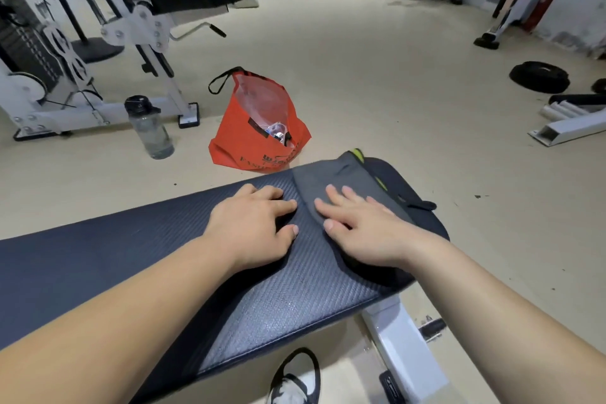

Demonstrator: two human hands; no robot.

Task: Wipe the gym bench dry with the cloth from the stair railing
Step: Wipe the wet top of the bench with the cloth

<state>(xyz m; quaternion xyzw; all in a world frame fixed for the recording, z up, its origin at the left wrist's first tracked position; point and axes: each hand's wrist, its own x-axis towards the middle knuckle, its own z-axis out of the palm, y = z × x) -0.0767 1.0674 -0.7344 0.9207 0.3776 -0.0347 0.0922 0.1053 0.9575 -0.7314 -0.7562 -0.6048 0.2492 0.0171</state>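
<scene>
The cloth is pressed flat on the bench end by the spread right hand; the left hand rests open beside it. Wiping is underway; a sweep along the pad is called for next.

Single view only, head-worn wide-angle camera. It is looking forward and steeply down from above the near edge of the table, close enough that both forearms are entering from the bottom corners and filling the lower frame. The left hand and right hand are sitting near frame centre. The lens is bending straight lines toward the edges. Beyond the table the view is taking in the floor and machines farther back. No second view to compare.
</scene>
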